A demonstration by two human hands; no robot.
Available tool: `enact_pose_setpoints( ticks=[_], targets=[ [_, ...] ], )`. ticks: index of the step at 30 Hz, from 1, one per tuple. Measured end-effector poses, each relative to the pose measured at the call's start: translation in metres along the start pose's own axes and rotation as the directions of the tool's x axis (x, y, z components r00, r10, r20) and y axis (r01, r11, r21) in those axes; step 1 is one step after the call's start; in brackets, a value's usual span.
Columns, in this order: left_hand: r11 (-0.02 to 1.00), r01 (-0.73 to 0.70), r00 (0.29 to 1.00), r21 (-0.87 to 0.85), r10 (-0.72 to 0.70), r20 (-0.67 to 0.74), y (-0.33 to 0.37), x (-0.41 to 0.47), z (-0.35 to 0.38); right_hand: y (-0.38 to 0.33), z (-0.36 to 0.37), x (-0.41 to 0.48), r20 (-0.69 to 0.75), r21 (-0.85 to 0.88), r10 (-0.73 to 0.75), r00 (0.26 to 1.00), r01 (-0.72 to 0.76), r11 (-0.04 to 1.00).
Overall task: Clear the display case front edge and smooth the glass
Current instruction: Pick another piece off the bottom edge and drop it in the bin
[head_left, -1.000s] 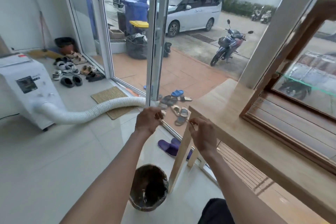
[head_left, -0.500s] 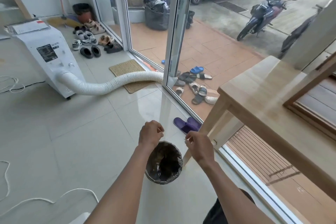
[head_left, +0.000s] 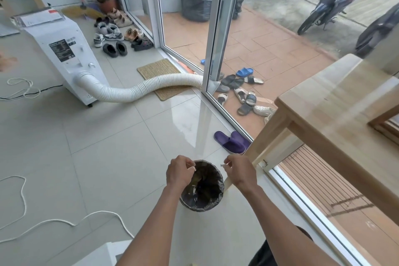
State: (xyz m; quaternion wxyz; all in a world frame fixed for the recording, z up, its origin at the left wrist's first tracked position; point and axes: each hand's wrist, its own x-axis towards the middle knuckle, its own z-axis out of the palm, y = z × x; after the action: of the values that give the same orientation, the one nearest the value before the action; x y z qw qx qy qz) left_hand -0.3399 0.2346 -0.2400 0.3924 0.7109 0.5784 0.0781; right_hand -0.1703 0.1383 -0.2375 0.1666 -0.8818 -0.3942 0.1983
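Both hands hover over a small round bin [head_left: 202, 202] lined with a black bag, standing on the floor by a table leg. My left hand [head_left: 179, 173] pinches a tiny pale scrap between thumb and fingers above the bin's left rim. My right hand [head_left: 240, 171] pinches another small pale scrap above the right rim. The wooden table [head_left: 336, 112] stands to the right, and only a corner of the wooden-framed display case [head_left: 386, 124] shows at the right edge.
A white portable air unit [head_left: 59, 49] with a ribbed hose [head_left: 140, 88] running to the glass door stands at the left. Purple slippers [head_left: 232, 141] lie near the table leg. White rope [head_left: 71, 222] trails across the tiles. Several shoes lie by the door.
The view has tilted down from the table top to the floor. Both hands have dropped from in front of the table corner to just above the bin, still pinched.
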Motion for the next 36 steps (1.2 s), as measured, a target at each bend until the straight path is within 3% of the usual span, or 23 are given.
enact_pose_setpoints(
  ticks=[9, 20, 36],
  targets=[
    [0.99, 0.092, 0.994, -0.106, -0.084, 0.075, -0.009, 0.006, 0.006, 0.003, 0.003, -0.001, 0.073, -0.032, -0.016, 0.997, 0.018, 0.999],
    [0.997, -0.024, 0.999, 0.071, 0.022, 0.037, 0.004, 0.006, 0.031, 0.014, -0.006, -0.008, 0.083, -0.022, 0.023, 0.996, -0.021, 1.0],
    [0.996, -0.064, 0.995, 0.066, 0.059, 0.075, 0.018, 0.028, 0.056, 0.041, -0.024, -0.008, 0.016, 0.03, 0.076, 0.997, -0.076, 0.997]
  ],
)
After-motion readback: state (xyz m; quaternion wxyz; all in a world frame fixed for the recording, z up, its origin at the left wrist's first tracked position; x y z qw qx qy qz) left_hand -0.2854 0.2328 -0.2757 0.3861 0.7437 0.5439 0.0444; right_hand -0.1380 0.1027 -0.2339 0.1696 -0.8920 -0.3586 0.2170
